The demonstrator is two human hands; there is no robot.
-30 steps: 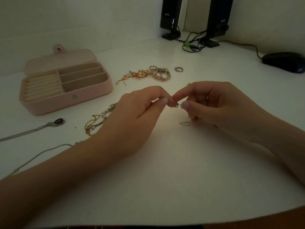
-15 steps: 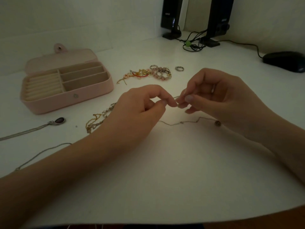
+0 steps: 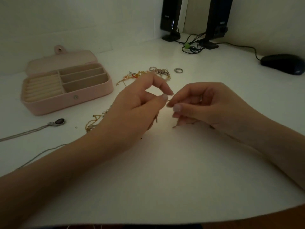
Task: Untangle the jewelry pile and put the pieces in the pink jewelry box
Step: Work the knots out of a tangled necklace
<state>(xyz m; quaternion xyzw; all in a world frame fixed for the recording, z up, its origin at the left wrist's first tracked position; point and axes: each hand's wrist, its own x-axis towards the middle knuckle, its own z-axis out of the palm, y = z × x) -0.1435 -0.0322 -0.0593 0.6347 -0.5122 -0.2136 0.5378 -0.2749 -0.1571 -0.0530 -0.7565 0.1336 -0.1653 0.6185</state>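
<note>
Both hands (image 3: 166, 106) now pinch the chain (image 3: 168, 101) higher (ends dangling).

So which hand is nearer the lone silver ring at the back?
Right. The right hand sits just in front of the silver ring, slightly to its right; the left hand is farther, in front and to the ring's left.

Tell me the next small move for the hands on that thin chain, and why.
Probably ease the two pinches apart to test the snag. The left hand and right hand both pinch the thin chain almost fingertip to fingertip, its ends dangling loose below, and the pink jewelry box sits open, seemingly empty.
</note>
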